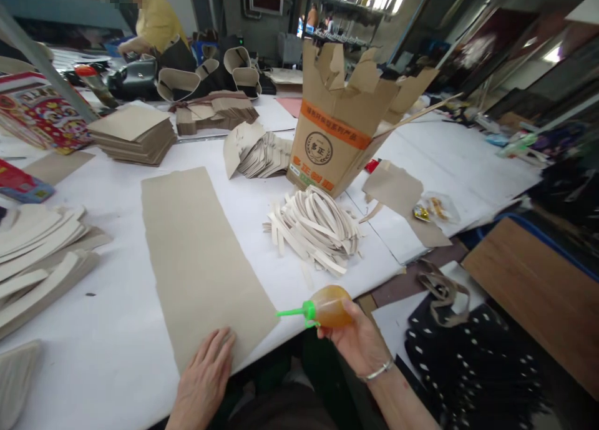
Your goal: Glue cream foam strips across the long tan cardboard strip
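My right hand (358,342) grips a squeeze bottle (331,306) of amber liquid, probably glue, held nearly level above the table's front edge. Its thin green nozzle points left, toward a long beige sheet (201,249). That sheet lies flat on the white table, its long side running away from me. Flat on the near end of it rests my left hand (208,371), fingers stretched out and holding nothing. Beyond the bottle lies a bundle of pale strips (316,227), loosely curled together.
Behind the strips stands a torn-topped cardboard box (322,130). Stacked beige pieces (133,133) sit at the back left, and curved strips (42,255) at the left edge. Dark spotted fabric (468,355) lies low on the right. Across the table is a person in yellow (161,21).
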`<action>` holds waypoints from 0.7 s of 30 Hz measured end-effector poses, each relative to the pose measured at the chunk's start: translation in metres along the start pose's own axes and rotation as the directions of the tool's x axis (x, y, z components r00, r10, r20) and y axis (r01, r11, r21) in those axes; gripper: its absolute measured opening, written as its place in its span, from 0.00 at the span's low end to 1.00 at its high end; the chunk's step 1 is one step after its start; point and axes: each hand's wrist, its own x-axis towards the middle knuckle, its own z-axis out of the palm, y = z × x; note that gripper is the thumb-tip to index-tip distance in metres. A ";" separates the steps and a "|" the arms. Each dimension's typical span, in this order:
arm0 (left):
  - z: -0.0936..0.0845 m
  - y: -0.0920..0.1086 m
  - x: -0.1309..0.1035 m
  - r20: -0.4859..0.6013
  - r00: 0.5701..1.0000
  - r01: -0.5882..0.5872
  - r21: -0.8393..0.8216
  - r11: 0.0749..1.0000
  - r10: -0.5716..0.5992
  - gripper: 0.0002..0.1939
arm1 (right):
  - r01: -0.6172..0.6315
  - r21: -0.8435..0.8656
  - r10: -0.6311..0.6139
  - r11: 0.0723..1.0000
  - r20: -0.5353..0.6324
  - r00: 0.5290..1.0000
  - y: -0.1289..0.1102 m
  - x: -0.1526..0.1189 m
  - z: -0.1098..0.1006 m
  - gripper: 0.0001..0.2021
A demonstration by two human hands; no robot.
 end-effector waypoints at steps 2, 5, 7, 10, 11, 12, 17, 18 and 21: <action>0.002 -0.001 0.000 -0.023 1.000 -0.015 0.012 1.000 0.015 0.18 | -0.042 0.050 0.044 0.998 -0.047 0.998 0.002 0.003 -0.003 0.16; 0.002 -0.002 0.001 -0.040 0.998 -0.040 0.020 0.999 0.040 0.17 | -0.060 0.151 0.074 0.987 -0.094 0.993 0.002 0.005 -0.006 0.14; 0.001 -0.002 0.001 -0.043 0.998 -0.046 0.022 0.999 0.047 0.17 | -0.068 0.197 0.085 0.978 -0.080 0.993 0.000 0.002 -0.006 0.16; -0.002 -0.001 0.002 -0.032 0.999 -0.029 0.023 0.999 0.030 0.17 | -0.089 0.158 0.082 0.983 0.051 0.995 -0.008 -0.008 -0.004 0.23; -0.004 0.000 0.002 -0.018 1.000 -0.023 0.019 1.000 0.024 0.17 | -0.076 0.127 0.064 0.989 0.094 0.993 -0.011 -0.013 -0.002 0.26; -0.006 0.001 0.002 -0.003 1.000 -0.018 0.014 1.000 0.018 0.17 | -0.055 0.089 0.043 0.995 0.127 0.991 -0.015 -0.017 -0.001 0.29; -0.017 0.006 0.004 0.106 0.994 0.024 -0.021 1.000 -0.021 0.19 | 0.098 -0.130 -0.090 0.987 0.064 0.994 -0.032 -0.022 -0.005 0.40; -0.019 0.006 0.004 0.121 0.992 0.032 -0.027 0.999 -0.029 0.19 | 0.132 -0.152 -0.131 0.979 0.019 0.991 -0.033 -0.019 -0.007 0.39; -0.020 0.006 0.005 0.131 0.991 0.047 -0.046 0.998 -0.041 0.19 | 0.182 -0.162 -0.201 0.970 -0.111 0.973 -0.026 -0.003 -0.015 0.30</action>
